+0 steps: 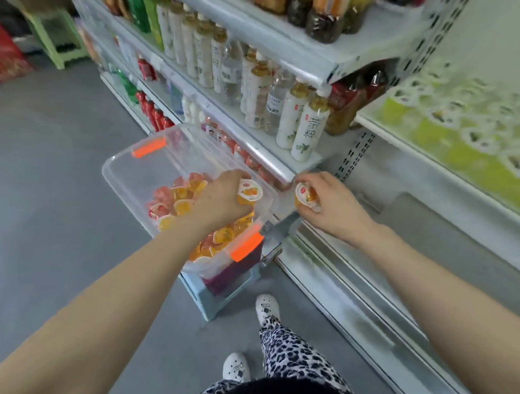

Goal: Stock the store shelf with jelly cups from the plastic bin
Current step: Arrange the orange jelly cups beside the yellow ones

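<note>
Currently each hand grips one jelly cup: left hand holds its cup over the plastic bin, right hand holds another cup just beside the shelf corner. Shelf lies forward-right; the right hand is nearer, so it likely places first.
</note>
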